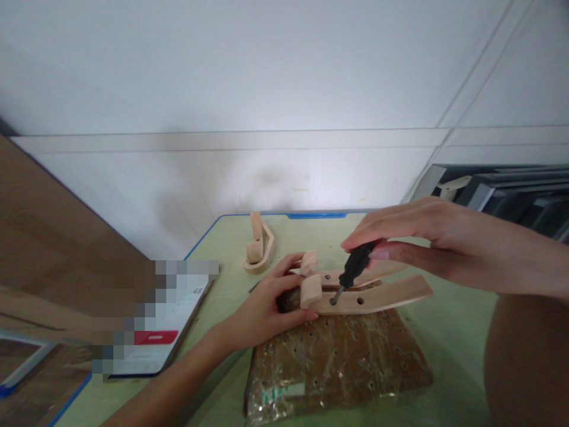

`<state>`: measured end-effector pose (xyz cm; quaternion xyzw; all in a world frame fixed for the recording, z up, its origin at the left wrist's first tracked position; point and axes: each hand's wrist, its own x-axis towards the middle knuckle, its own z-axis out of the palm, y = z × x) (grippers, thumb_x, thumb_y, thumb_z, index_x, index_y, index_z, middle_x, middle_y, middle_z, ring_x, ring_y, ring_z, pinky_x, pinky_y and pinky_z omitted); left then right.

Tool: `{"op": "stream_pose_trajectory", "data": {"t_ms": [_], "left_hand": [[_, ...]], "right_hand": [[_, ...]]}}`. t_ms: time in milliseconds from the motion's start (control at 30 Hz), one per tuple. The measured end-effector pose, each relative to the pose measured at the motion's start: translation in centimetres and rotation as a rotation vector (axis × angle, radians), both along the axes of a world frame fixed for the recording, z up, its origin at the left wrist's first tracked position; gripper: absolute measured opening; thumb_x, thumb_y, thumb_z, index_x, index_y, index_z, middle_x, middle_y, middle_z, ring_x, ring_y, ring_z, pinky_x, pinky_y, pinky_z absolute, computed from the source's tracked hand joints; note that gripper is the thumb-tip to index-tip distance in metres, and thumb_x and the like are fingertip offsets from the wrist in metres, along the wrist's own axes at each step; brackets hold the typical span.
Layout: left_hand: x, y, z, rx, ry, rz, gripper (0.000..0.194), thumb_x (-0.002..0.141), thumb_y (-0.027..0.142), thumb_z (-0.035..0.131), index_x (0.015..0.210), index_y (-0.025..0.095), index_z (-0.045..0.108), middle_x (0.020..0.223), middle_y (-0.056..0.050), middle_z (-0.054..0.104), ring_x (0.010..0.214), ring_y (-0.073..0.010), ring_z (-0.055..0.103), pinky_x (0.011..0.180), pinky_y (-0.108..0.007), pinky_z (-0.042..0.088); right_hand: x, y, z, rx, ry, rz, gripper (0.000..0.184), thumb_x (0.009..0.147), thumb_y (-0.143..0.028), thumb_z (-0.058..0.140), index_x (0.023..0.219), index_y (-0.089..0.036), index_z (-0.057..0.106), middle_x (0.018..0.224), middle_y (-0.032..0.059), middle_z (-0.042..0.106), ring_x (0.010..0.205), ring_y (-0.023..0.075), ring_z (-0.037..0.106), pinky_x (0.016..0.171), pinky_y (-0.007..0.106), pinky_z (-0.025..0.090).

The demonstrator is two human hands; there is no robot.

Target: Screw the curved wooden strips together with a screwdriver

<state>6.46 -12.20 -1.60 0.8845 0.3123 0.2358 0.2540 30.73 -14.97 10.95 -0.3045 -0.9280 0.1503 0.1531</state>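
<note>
My right hand (400, 234) grips a short black screwdriver (354, 265), thumb and fingers pinched round its handle. The tip of the tool rests at a screw (333, 301) in a pale wooden hook piece (386, 296). With fingers wrapped round its curled end, my left hand (271, 299) holds this piece down. A second wooden hook piece (328, 278) lies just behind the first, also by my left fingers. Both pieces lie on a brown board (333, 362) covered in clear tape and dotted with small holes.
Another curved wooden piece (260, 252) stands farther back on the light green table (213, 249). At left lies a partly blurred white sheet or box (155, 332) with a red patch. Dark flat panels (524, 196) are stacked at right. A white wall (267, 83) rises behind the table.
</note>
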Motion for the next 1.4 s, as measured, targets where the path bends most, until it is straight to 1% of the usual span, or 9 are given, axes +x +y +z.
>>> {"op": "stream_pose_trajectory", "data": {"t_ms": [167, 367, 567, 700, 867, 1033, 1133, 1267, 1400], "left_hand": [[0.21, -0.09, 0.24, 0.029, -0.041, -0.031, 0.038, 0.074, 0.034, 0.060, 0.110, 0.025, 0.055, 0.134, -0.003, 0.031, 0.124, -0.0242, 0.029, 0.103, -0.037, 0.026], [0.27, -0.05, 0.32, 0.038, -0.047, -0.028, 0.039, 0.073, 0.034, 0.060, 0.110, 0.025, 0.055, 0.133, -0.003, 0.033, 0.124, -0.0234, 0.029, 0.102, -0.035, 0.027], [0.36, -0.10, 0.36, 0.045, -0.047, -0.032, 0.036, 0.074, 0.034, 0.060, 0.108, 0.024, 0.056, 0.132, -0.004, 0.033, 0.123, -0.0239, 0.030, 0.102, -0.037, 0.028], [0.37, -0.21, 0.47, 0.048, -0.050, -0.033, 0.035, 0.074, 0.033, 0.060, 0.107, 0.024, 0.057, 0.131, -0.003, 0.035, 0.124, -0.0238, 0.029, 0.101, -0.036, 0.028], [0.38, -0.16, 0.48, 0.040, -0.049, -0.027, 0.037, 0.074, 0.033, 0.060, 0.109, 0.024, 0.056, 0.133, -0.004, 0.033, 0.123, -0.0249, 0.031, 0.102, -0.037, 0.028], [0.15, -0.02, 0.03, 0.020, -0.019, -0.012, 0.039, 0.073, 0.035, 0.060, 0.111, 0.024, 0.055, 0.135, -0.004, 0.030, 0.124, -0.0248, 0.028, 0.103, -0.039, 0.025], [0.07, -0.01, -0.09, 0.023, -0.017, -0.009, 0.039, 0.073, 0.035, 0.060, 0.111, 0.024, 0.054, 0.135, -0.004, 0.029, 0.125, -0.0240, 0.027, 0.104, -0.037, 0.024], [0.20, -0.02, 0.10, 0.024, -0.023, -0.025, 0.039, 0.074, 0.035, 0.060, 0.111, 0.023, 0.054, 0.135, -0.005, 0.030, 0.125, -0.0242, 0.028, 0.103, -0.037, 0.025], [0.36, -0.02, 0.36, 0.028, -0.038, -0.035, 0.038, 0.074, 0.034, 0.060, 0.110, 0.023, 0.055, 0.134, -0.005, 0.032, 0.124, -0.0242, 0.029, 0.103, -0.036, 0.026]], "right_hand": [[-0.09, 0.30, -0.10, 0.020, 0.049, 0.002, 0.023, 0.085, -0.023, 0.044, 0.101, -0.017, 0.059, 0.095, 0.0018, 0.062, 0.086, 0.0107, 0.056, 0.072, 0.019, 0.040], [-0.28, 0.49, -0.10, 0.053, 0.063, 0.038, 0.020, 0.084, -0.022, 0.047, 0.097, -0.018, 0.061, 0.096, -0.0003, 0.063, 0.084, 0.0082, 0.057, 0.071, 0.016, 0.041], [-0.22, 0.52, -0.23, 0.055, 0.071, 0.034, 0.021, 0.085, -0.022, 0.045, 0.100, -0.016, 0.060, 0.096, 0.0002, 0.063, 0.084, 0.0074, 0.057, 0.071, 0.016, 0.040], [-0.31, 0.49, -0.28, 0.071, 0.073, 0.049, 0.020, 0.085, -0.023, 0.047, 0.097, -0.016, 0.061, 0.094, 0.0003, 0.064, 0.082, 0.0072, 0.057, 0.071, 0.016, 0.040], [-0.43, 0.56, -0.30, 0.094, 0.069, -0.012, 0.016, 0.082, -0.025, 0.051, 0.088, -0.016, 0.063, 0.082, -0.0010, 0.065, 0.070, 0.0063, 0.058, 0.061, 0.016, 0.040], [-0.42, 0.41, -0.22, 0.127, 0.039, -0.065, 0.016, 0.080, -0.028, 0.053, 0.081, -0.017, 0.064, 0.072, -0.0016, 0.065, 0.061, 0.0065, 0.057, 0.054, 0.017, 0.038], [-0.25, 0.52, -0.30, 0.148, 0.024, -0.080, 0.016, 0.080, -0.030, 0.053, 0.079, -0.018, 0.064, 0.070, -0.0020, 0.064, 0.060, 0.0070, 0.056, 0.053, 0.018, 0.037], [-0.11, 0.83, -0.54, 0.174, -0.017, -0.132, 0.016, 0.081, -0.031, 0.051, 0.083, -0.018, 0.061, 0.073, -0.0018, 0.064, 0.062, 0.0081, 0.056, 0.056, 0.019, 0.037], [-0.29, 0.83, -0.81, 0.198, -0.070, -0.193, 0.017, 0.083, -0.033, 0.047, 0.083, -0.020, 0.057, 0.069, -0.0032, 0.059, 0.058, 0.0074, 0.050, 0.053, 0.020, 0.032]]}}
